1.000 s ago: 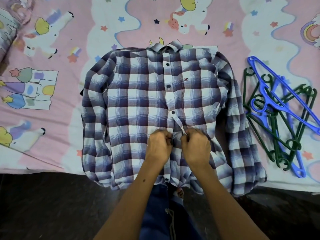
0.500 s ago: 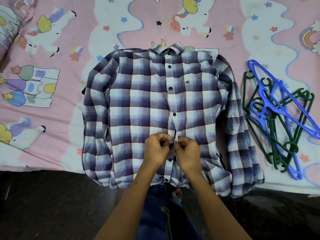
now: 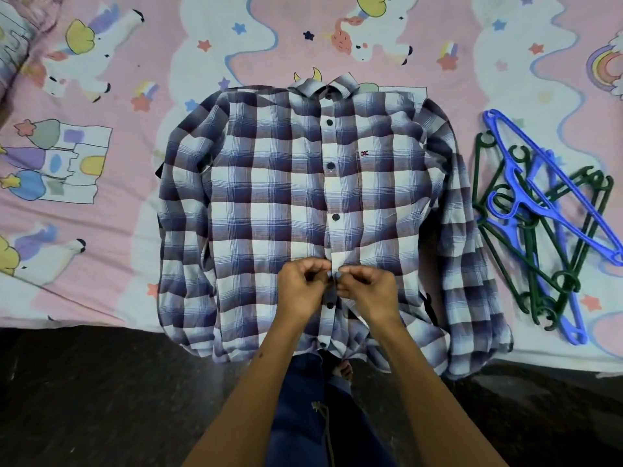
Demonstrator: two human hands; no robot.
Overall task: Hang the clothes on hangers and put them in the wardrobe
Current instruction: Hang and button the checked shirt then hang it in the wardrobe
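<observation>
1. Here, plaid shirt (image 3: 269, 210) lies flat, front up, on the unicorn bedsheet (image 3: 101, 230).
2. Your left hand (image 3: 301, 291) pinches the placket; right hand (image 3: 369, 293) pinches the opposite edge.
3. Keep both edges aligned and taut, push the button through cleanly.
4. Blue and green hangers (image 3: 539, 224) lie piled right; dark floor (image 3: 101, 399) below.

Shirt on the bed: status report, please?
Left hand and right hand pinch placket of plaid shirt, flat on bed. Hangers untouched beside it. Nothing blocking.
</observation>
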